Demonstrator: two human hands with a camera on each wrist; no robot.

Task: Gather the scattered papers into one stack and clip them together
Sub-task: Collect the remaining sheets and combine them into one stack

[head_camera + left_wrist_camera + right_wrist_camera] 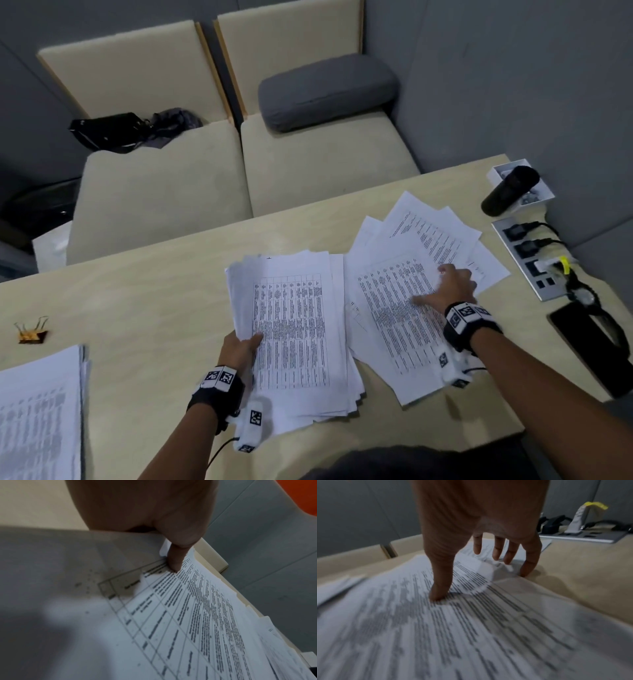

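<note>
A thick stack of printed papers (294,329) lies mid-table. My left hand (239,346) grips its left edge, thumb (176,561) on top of the top sheet (188,615), fingers hidden beneath. To the right, several loose sheets (411,274) are fanned out. My right hand (448,287) rests on them with spread fingers, thumb (440,588) pressing the top page (453,635), little finger at the sheet's edge. A gold binder clip (32,334) sits at the table's far left. Another paper pile (37,411) lies at the near left corner.
A power strip (534,260) with plugs and cables, a black phone (589,346), and a black cylinder in a white box (510,188) crowd the table's right edge. Beige seats (239,164) with a grey cushion and black bag stand beyond the table.
</note>
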